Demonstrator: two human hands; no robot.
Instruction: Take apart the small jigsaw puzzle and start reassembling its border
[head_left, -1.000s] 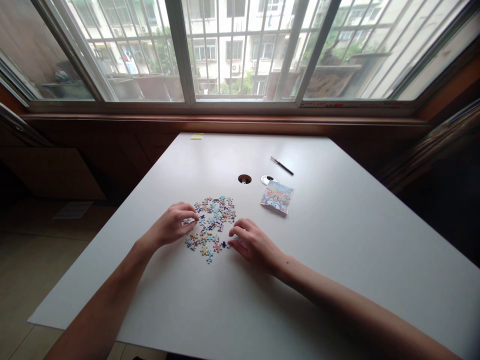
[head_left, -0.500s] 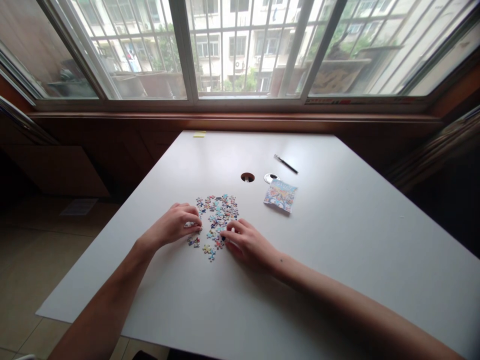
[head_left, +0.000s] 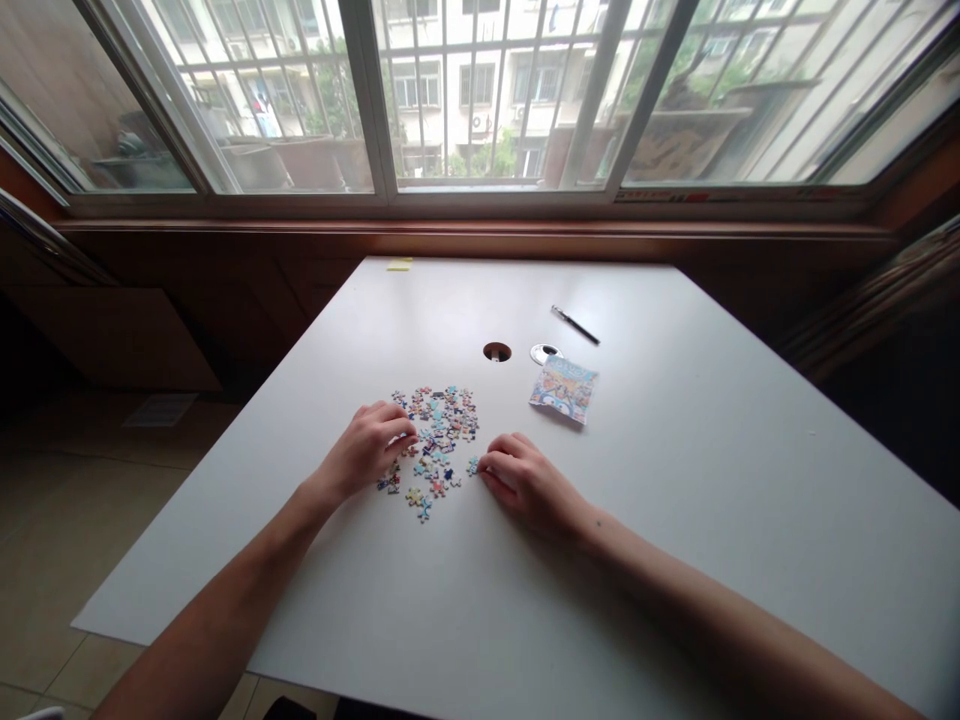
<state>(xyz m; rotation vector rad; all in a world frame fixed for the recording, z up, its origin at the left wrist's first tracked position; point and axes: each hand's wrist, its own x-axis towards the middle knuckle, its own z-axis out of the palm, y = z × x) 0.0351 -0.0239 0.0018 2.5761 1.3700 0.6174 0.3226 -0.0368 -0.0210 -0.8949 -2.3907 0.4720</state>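
Observation:
Many small colourful jigsaw puzzle pieces lie loosely spread on the white table. At the left side of the spread, my left hand is closed, its thumb and forefinger bent together over the pieces; whatever is between the fingertips is hidden. My right hand is to the right of the spread, pinching a light blue puzzle piece at its fingertips, slightly apart from the other pieces.
A printed picture packet lies to the right, against a round silver cover. Behind are a round cable hole and a black pen. A yellow sticky note is at the far edge, below the barred window.
My right hand has moved right, away from the spread, with a light blue puzzle piece at its fingertips. My left hand has shifted slightly right and up, over the pieces.

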